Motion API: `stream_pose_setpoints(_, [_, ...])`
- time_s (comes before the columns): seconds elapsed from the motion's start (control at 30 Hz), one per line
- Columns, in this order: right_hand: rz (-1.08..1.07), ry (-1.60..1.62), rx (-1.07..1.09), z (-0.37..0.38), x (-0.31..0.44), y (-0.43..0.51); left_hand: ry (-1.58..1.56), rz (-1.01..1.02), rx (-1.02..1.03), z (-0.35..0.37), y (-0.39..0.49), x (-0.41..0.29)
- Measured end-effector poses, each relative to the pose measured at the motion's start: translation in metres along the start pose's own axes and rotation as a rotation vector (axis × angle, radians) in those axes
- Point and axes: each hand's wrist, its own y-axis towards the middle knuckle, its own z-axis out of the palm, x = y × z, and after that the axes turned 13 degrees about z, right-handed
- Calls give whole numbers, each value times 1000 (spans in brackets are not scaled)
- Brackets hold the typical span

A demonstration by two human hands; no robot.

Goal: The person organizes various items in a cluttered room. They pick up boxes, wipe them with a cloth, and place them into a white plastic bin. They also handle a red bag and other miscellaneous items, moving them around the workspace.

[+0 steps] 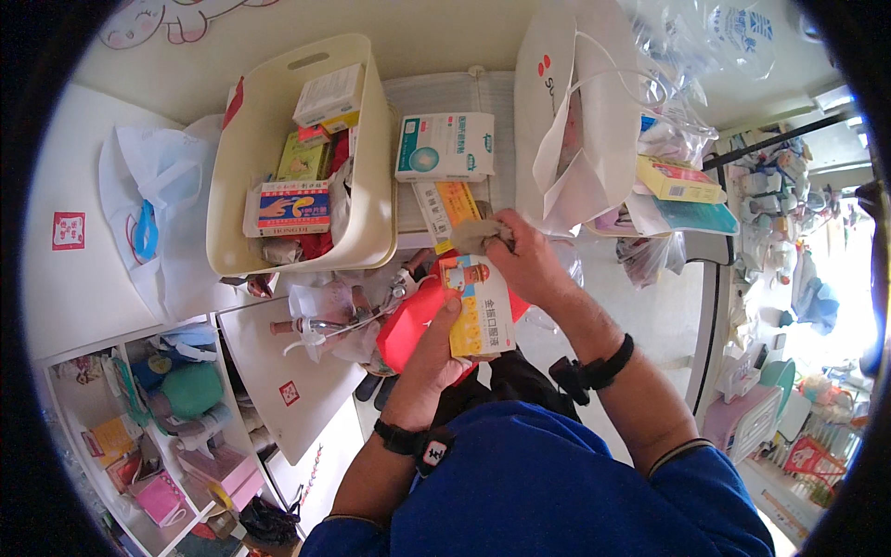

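Note:
My left hand (435, 355) grips a white and yellow medicine box (482, 313) with cartoon figures, its thumb on the near face. My right hand (525, 261) pinches a crumpled greyish cloth (480, 237) at the far end of that box. Just beyond, an orange and white carton (452, 209) lies beside a white and teal medical box (445, 146) on the white surface. To the left stands a cream plastic bin (299, 254) holding medicine boxes, among them a red and blue carton (292, 207). Something red is partly hidden below my hands.
A white paper bag (592, 132) with a cord handle stands right of the boxes, beside plastic bags and a yellow box (679, 179). A bicycle handlebar (348, 322) is under the bin. At lower left, an open cabinet door (292, 376) adjoins filled shelves (174, 445).

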Motion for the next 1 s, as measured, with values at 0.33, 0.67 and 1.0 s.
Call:
stream_pose_setpoints(0.33, [367,282,262,-6,0,16,-212,-18,-46,8,3,5])
stream_pose_setpoints(0.67, [-68,-103,-406,-2,1,29,-337,99,-82,11,10,-3])
stream_pose_setpoints(1.0, [-185,-1316,-365,9,-61,88,-255,102,-232,3,-13,-14])
